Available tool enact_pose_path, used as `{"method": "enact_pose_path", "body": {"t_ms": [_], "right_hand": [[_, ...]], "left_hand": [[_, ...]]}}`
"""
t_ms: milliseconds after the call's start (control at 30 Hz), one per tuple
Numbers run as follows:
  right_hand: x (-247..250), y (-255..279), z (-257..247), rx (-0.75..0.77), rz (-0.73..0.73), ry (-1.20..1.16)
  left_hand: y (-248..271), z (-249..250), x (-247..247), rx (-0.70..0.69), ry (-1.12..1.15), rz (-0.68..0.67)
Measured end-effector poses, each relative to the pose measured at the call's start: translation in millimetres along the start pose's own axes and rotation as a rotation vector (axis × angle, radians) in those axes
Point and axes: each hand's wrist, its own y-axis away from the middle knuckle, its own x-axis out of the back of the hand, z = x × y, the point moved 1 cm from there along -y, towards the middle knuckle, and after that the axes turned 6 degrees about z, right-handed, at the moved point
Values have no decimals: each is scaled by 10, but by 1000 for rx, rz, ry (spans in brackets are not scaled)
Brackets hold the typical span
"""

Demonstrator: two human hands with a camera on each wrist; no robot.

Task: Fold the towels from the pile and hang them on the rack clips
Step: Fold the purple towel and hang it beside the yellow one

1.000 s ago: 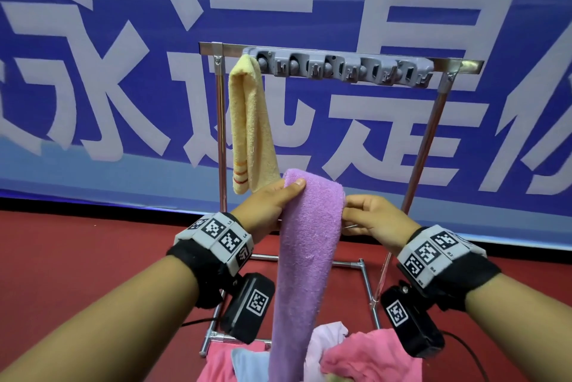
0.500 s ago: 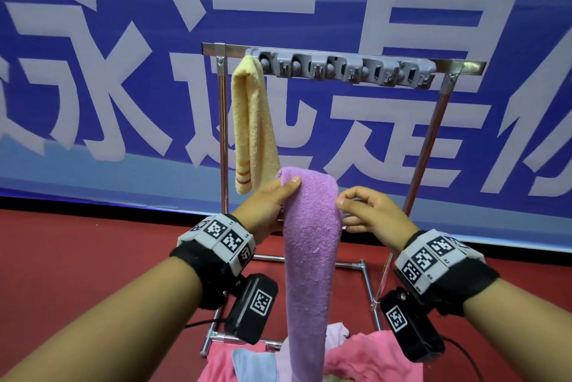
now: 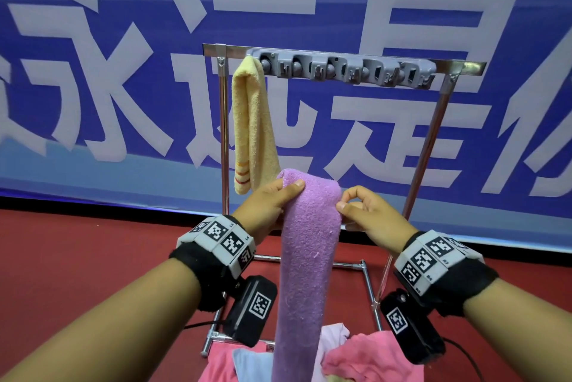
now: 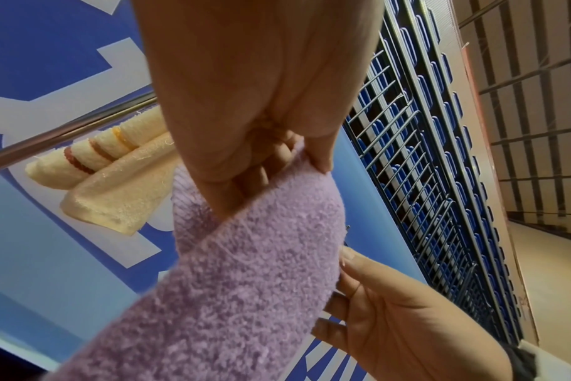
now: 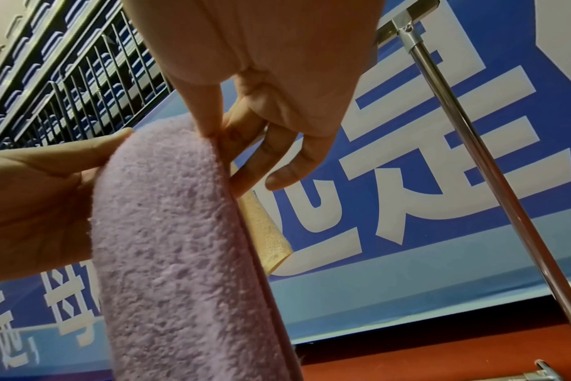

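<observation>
A folded purple towel point(image 3: 305, 251) hangs long and narrow in front of the rack. My left hand point(image 3: 272, 202) grips its folded top from the left, thumb across the front. My right hand point(image 3: 356, 211) pinches the towel's right edge near the top between thumb and forefinger point(image 5: 212, 121); the other fingers are loose. The towel point(image 4: 245, 270) fills both wrist views. A yellow towel point(image 3: 252, 127) with red stripes hangs from the leftmost clip of the grey clip bar point(image 3: 343, 70). The other clips hold nothing.
The metal rack point(image 3: 427, 146) stands on a red floor before a blue banner with white characters. A pile of pink, light blue and white towels point(image 3: 365, 357) lies at the bottom of the head view. A railing and blue seats point(image 4: 424, 154) show behind.
Both hands and the purple towel's top have stayed at about the same height. My right hand has shifted from beside the towel to pinching its right edge.
</observation>
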Motion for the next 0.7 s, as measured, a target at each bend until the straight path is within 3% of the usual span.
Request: {"method": "enact_pose_path", "body": {"t_ms": [133, 267, 433, 700], "right_hand": [[-61, -9, 39, -194, -119, -145], [-108, 10, 67, -260, -231, -155], [-91, 14, 34, -150, -240, -116], [-156, -38, -168, 10, -194, -189]], "left_hand": [[0, 48, -31, 21, 22, 5], [-55, 127, -25, 22, 13, 24], [-126, 166, 70, 54, 30, 95], [84, -45, 130, 138, -45, -81]]}}
